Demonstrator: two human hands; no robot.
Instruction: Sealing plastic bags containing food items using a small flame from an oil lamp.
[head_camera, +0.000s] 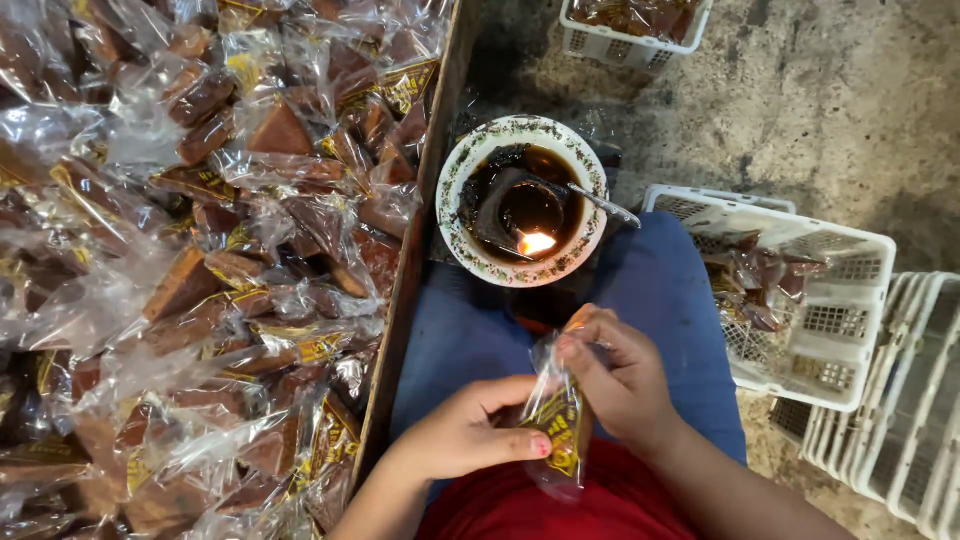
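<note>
We are pinching a clear packet (560, 430) over our lap: left hand (470, 435) gripping its side, right hand (620, 375) folding the mouth. Sealing at the bowl's flame (535, 242) probably needs a steady fold.
</note>
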